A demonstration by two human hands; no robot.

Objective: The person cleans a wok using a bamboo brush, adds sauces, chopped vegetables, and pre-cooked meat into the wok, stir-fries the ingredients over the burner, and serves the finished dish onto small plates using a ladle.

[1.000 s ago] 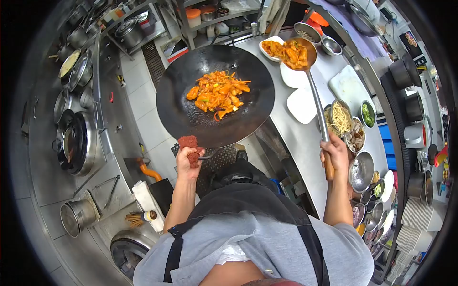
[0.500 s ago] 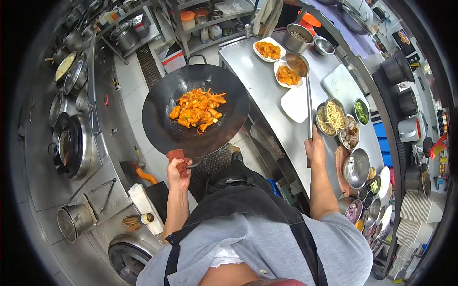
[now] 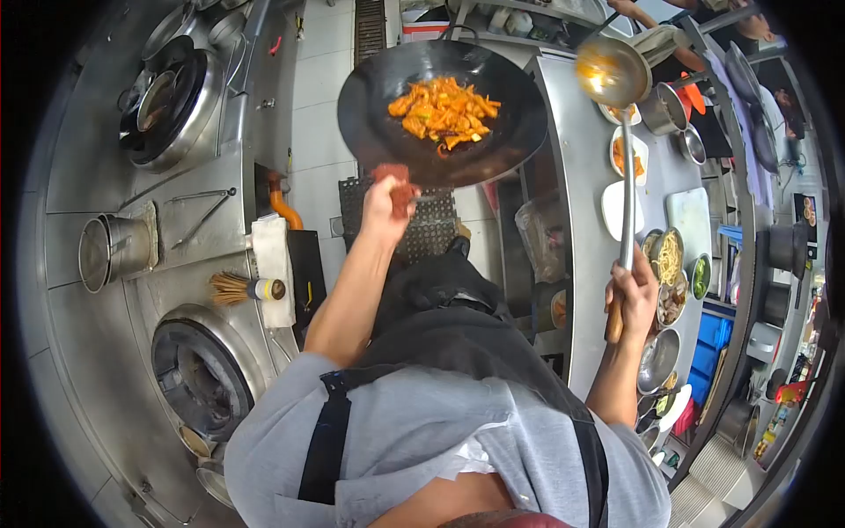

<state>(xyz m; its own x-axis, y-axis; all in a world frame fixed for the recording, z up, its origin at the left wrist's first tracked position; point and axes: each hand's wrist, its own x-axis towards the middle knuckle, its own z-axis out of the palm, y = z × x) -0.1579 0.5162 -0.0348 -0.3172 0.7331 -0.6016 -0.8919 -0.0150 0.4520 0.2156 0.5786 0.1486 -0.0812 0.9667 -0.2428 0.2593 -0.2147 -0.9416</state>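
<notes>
My left hand [image 3: 382, 211] is closed around the near handle of a large black wok [image 3: 368, 106], with a dark red cloth [image 3: 393, 187] between palm and handle. Orange-sauced stir-fried food [image 3: 444, 113] lies in the middle of the wok. The wok is held up over the floor beside the counter. In my right hand [image 3: 635, 299] is the wooden grip of a long-handled ladle [image 3: 628, 167]. Its bowl is raised above the counter's far end, with orange sauce in it. Beneath the ladle are white dishes of orange food, partly hidden, and a bare white plate [image 3: 620, 211].
On the steel counter [image 3: 585, 282] stand a cutting board [image 3: 689, 216], a bowl of noodles [image 3: 669, 255] and a bowl of green vegetables [image 3: 700, 277]. A wok burner [image 3: 201, 370] and a bamboo brush [image 3: 233, 289] are at left. Another person's arm [image 3: 647, 18] shows at the top right.
The ladle has risen away from the dishes towards the camera, and orange sauce now shows in its bowl. My left hand still holds the wok. The whole view has shifted.
</notes>
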